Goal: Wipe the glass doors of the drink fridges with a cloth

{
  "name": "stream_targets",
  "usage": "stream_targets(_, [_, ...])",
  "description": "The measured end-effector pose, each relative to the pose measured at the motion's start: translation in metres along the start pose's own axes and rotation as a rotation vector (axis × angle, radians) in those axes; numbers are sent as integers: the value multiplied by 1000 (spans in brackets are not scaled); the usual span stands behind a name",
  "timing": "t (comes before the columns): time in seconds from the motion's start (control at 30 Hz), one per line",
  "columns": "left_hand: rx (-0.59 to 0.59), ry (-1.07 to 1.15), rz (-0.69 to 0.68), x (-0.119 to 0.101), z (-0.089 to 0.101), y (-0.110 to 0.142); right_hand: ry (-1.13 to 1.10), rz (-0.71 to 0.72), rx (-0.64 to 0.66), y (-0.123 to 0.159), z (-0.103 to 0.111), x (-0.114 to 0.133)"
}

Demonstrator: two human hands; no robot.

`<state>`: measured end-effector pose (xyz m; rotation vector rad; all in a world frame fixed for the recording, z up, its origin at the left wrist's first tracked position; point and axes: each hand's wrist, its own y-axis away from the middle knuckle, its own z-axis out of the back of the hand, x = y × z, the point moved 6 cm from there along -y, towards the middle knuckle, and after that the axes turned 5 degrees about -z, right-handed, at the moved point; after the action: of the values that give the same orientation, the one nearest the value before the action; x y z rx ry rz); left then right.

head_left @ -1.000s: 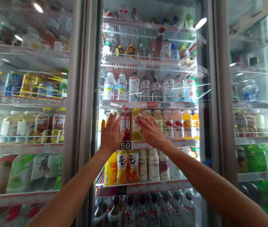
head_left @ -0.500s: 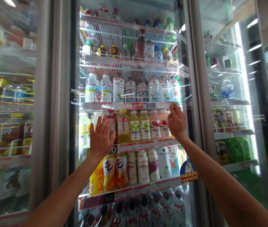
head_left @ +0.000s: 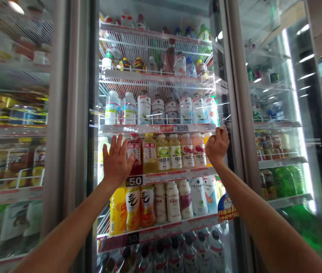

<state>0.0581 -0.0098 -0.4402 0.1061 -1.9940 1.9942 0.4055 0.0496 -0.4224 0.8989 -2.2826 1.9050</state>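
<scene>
My left hand point(head_left: 117, 161) lies flat with its fingers spread against the glass door point(head_left: 161, 11) of a drinks cooler, near its left side. Behind its fingers stands a bottle of dark red drink point(head_left: 135, 153). At the right side of the same pane, close to the door frame, my right hand point(head_left: 217, 146) is curled closed. A crumpled pale cloth point(head_left: 221, 130) shows only slightly at its fingertips; the rest is hidden by the fingers. Beside this hand, behind the glass, are peach-coloured bottles point(head_left: 197, 149).
Metal door frames point(head_left: 77, 113) stand on both sides. Wire shelves hold rows of bottles, with orange bottles point(head_left: 132, 208) below my left hand. A round blue sticker point(head_left: 226, 206) is on the right, partly behind my right forearm. Another cooler door point(head_left: 280, 94) continues at the right.
My right hand, with the cloth, has swept across the glass from the middle to the right edge. My left hand stays flat near the left side. The view has turned right.
</scene>
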Motion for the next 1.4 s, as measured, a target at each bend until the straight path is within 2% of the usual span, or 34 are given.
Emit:
stream_targets(0.03, [0, 1, 11, 1, -1, -1, -2, 17, 10, 4, -3, 10])
stream_targets(0.07, [1, 2, 18, 0, -1, -2, -14, 103, 59, 14, -7, 28])
stream_targets(0.17, [3, -2, 13, -3, -3, -3, -91, 582, 310, 66, -17, 98])
stream_targets(0.2, [5, -6, 5, -3, -3, -2, -115, 718, 382, 80, -18, 114])
stream_targets(0.23, [9, -13, -4, -2, -3, -2, -133, 785, 421, 86, -19, 124])
stream_targets(0.27, [11, -19, -11, 0, -2, -1, -143, 765, 418, 81, -21, 127])
stream_targets(0.3, [13, -25, -13, 3, 0, -1, -147, 660, 373, 67, -23, 126])
stream_targets(0.37, [16, -29, -4, 11, 3, -1, -141, 325, 228, 32, -26, 116])
stream_targets(0.4, [14, -26, 8, 16, 5, -1, -138, 209, 184, 22, -29, 116])
stream_targets(0.43, [11, -20, 26, 20, 6, -1, -137, 177, 182, 19, -33, 123])
stream_targets(0.47, [4, -13, 48, 24, 8, -1, -140, 232, 217, 22, -37, 137])
stream_targets(0.5, [-2, -5, 68, 28, 10, -1, -149, 364, 279, 32, -41, 155])
stream_targets(0.6, [-3, 6, 105, 37, 14, -1, -202, 899, 479, 74, -44, 206])
stream_targets(0.63, [5, 4, 110, 40, 15, 0, -216, 986, 506, 78, -44, 214])
stream_targets(0.67, [12, -1, 117, 43, 16, 1, -223, 978, 500, 73, -45, 216])
stream_targets(0.7, [17, -6, 126, 47, 17, 2, -224, 877, 464, 61, -47, 214])
stream_targets(0.77, [21, -15, 147, 53, 19, 4, -220, 534, 341, 33, -50, 204])
stream_targets(0.8, [22, -16, 152, 54, 19, 6, -223, 407, 294, 29, -50, 201])
stream_targets(0.83, [23, -16, 154, 55, 20, 7, -229, 367, 278, 33, -50, 204])
stream_targets(0.87, [23, -16, 152, 56, 20, 9, -241, 429, 298, 46, -49, 212])
stream_targets(0.97, [27, -19, 138, 56, 22, 19, -275, 930, 463, 115, -39, 240])
stream_targets(1.0, [35, -21, 127, 56, 23, 23, -275, 1034, 496, 131, -35, 239])
stream_targets(1.03, [47, -24, 114, 56, 24, 28, -263, 1046, 501, 137, -32, 232])
stream_targets(1.07, [57, -26, 99, 56, 24, 33, -241, 963, 472, 132, -30, 220])
stream_targets(1.17, [60, -45, 73, 53, 26, 46, -157, 485, 269, 91, -24, 165])
stream_targets(1.2, [57, -52, 68, 51, 26, 50, -137, 385, 214, 84, -20, 148])
stream_targets(1.23, [55, -56, 58, 46, 25, 53, -126, 360, 192, 84, -15, 135])
stream_targets(1.27, [59, -57, 35, 39, 23, 57, -127, 419, 214, 91, -12, 128])
stream_targets(1.37, [114, -32, -107, 6, 13, 68, -171, 814, 403, 130, -2, 116])
stream_targets(1.4, [134, -19, -158, -6, 10, 73, -173, 860, 424, 138, 1, 108])
